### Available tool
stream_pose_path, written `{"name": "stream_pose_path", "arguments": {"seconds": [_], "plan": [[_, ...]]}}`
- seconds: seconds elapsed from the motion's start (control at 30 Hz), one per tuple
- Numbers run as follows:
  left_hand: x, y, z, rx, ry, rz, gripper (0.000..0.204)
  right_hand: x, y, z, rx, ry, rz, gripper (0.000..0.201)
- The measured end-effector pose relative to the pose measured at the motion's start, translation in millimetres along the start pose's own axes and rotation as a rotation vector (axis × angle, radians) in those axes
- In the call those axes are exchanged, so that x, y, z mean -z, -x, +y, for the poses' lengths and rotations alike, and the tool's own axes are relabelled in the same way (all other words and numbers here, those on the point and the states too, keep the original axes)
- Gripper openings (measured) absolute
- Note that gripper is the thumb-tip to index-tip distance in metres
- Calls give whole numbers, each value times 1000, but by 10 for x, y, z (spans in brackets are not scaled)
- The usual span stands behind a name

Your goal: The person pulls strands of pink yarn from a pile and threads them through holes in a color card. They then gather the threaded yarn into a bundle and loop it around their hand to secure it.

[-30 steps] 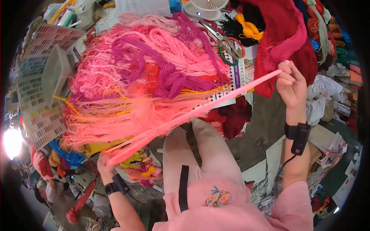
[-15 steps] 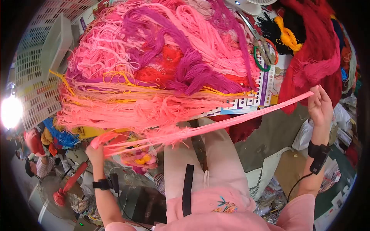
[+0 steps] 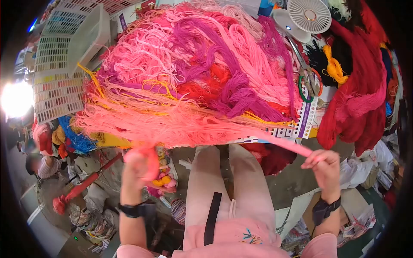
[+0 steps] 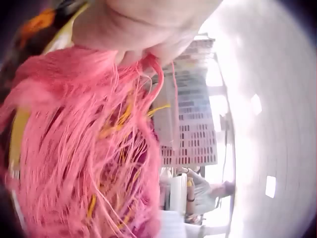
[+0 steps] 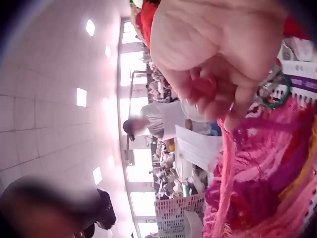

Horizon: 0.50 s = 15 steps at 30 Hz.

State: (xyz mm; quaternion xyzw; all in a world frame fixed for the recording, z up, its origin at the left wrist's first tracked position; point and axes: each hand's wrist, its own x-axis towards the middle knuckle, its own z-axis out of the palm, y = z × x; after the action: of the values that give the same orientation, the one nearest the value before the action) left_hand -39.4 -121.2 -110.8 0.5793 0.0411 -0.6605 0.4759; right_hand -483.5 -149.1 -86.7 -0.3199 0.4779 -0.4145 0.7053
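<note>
My right hand point(image 3: 325, 170), fingers curled, grips one end of a coral-pink skein of thread point(image 3: 284, 144) at the right front. The strand slants from it back to the front edge of the heap. In the right wrist view, the same strand point(image 5: 226, 173) hangs down from the fingertips. My left hand point(image 3: 134, 168), blurred in the head view, holds a coral loop at the left front. Seen from the left wrist, loose coral threads point(image 4: 64, 144) spread below that hand. Behind lies a big tangled heap of pink, purple point(image 3: 232, 92) and red thread.
Scissors point(image 3: 306, 73) with green and orange handles lie right of the heap, near a yellow hank point(image 3: 333, 66) and a dark red bundle point(image 3: 357, 103). A small white fan point(image 3: 309, 16) stands behind. Colour charts point(image 3: 53, 77) and a clear tray point(image 3: 91, 38) are at left.
My right hand has come down and inward from its raised spot at the right, and the left has moved slightly right. The taut strand between them now sags against the heap's front.
</note>
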Motion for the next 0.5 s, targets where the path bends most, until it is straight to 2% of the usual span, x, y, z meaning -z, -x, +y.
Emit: {"name": "stream_pose_path", "arguments": {"seconds": [0.03, 0.07, 0.1, 0.17, 0.23, 0.27, 0.33, 0.37, 0.43, 0.47, 0.5], "plan": [[22, -34, -76, 94, -198, -206, 16, -64, 27, 54, -35, -6, -5, 13], [-42, -125, -236, 12, -336, -86, 8, -139, 42, 84, -21, -37, 18, 13], [-331, -239, -407, -68, -472, 37, 1, -154, 54, 79, -23, -33, 10, 13], [-476, -494, -630, -115, -541, 83, 12, -183, 92, 22, -66, -56, 18, 11], [-486, -837, -938, -506, -827, 22, 14, -217, 132, -27, -84, -46, 52, 12], [-498, -932, -969, -507, -821, 25, 14, -220, 157, -50, -91, -46, 52, 13], [-527, -1031, -1005, -340, -1327, 29, 12, -271, 208, -121, -103, -24, 93, 18], [-517, -1012, -1003, -344, -1322, 31, 12, -265, 236, -164, -101, -20, 89, 18], [-401, -896, -929, -473, -1133, -8, 16, -248, 345, -222, -112, 40, 38, 20], [-278, -843, -817, -559, -1139, 9, 16, -253, 408, -243, -104, 107, 27, 21], [-142, -784, -666, -649, -1146, 26, 17, -253, 443, -282, -85, 221, -120, 17]]}}
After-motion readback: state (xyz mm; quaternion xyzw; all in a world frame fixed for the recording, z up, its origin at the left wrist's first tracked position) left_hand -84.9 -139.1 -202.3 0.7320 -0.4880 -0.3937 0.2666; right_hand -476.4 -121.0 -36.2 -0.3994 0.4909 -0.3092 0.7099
